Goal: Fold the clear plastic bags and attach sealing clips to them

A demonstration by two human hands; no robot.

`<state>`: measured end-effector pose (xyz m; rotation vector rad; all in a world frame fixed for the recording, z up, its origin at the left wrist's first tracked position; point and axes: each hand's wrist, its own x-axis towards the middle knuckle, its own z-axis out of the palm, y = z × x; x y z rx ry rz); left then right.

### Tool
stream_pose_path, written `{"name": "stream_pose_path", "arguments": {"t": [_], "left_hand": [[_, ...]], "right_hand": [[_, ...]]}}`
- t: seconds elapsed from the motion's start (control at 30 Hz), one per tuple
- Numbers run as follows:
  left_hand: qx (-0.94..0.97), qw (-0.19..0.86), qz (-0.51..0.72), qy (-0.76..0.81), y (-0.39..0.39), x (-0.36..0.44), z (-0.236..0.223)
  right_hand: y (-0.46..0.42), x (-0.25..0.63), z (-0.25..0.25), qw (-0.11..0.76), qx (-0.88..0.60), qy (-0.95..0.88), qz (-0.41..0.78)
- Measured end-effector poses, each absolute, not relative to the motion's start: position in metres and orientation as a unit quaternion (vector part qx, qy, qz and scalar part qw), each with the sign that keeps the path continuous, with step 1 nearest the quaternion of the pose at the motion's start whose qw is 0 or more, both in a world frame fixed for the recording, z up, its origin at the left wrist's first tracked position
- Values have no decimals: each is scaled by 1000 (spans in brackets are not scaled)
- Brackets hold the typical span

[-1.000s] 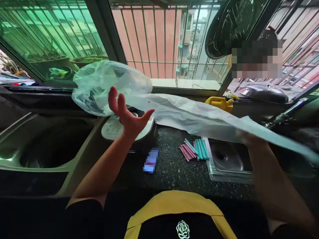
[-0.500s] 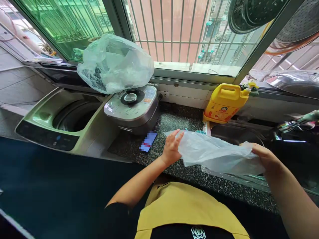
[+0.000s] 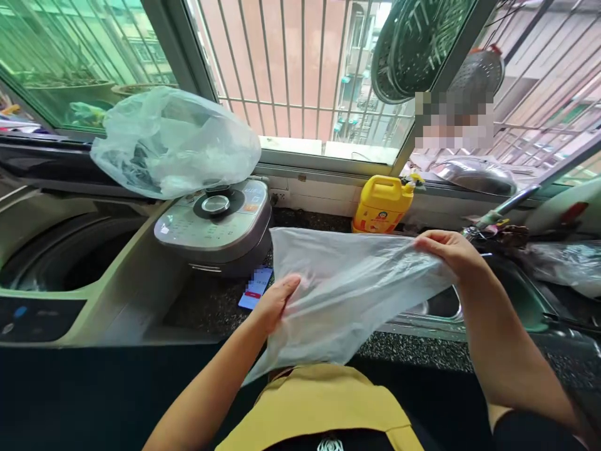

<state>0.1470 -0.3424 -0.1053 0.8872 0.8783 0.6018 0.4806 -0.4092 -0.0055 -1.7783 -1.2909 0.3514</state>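
Plastic bag, whitish, translucent, wrinkled and spread between both hands, fingers pinched on it.

On the desk, a rice cooker is placed right of the washing machine, with a bulging bag seen over its rear, before the window. A phone is laid before the cooker. Farther right, a jug is stood near the wall, behind the plastic sheet that is held over the desk and partly over the sink.
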Motion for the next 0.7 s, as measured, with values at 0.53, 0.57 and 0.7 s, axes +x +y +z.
{"name": "stream_pose_path", "arguments": {"t": [0.53,0.57,0.7], "left_hand": [[889,151,392,181,-282,160,-33],[899,179,360,174,-280,173,-28],[889,343,251,169,-272,197,-26]], "right_hand": [[-364,402,29,367,-592,-623,355],[-360,399,28,358,-582,-632,366],[-349,393,24,357,-562,-645,374]]}}
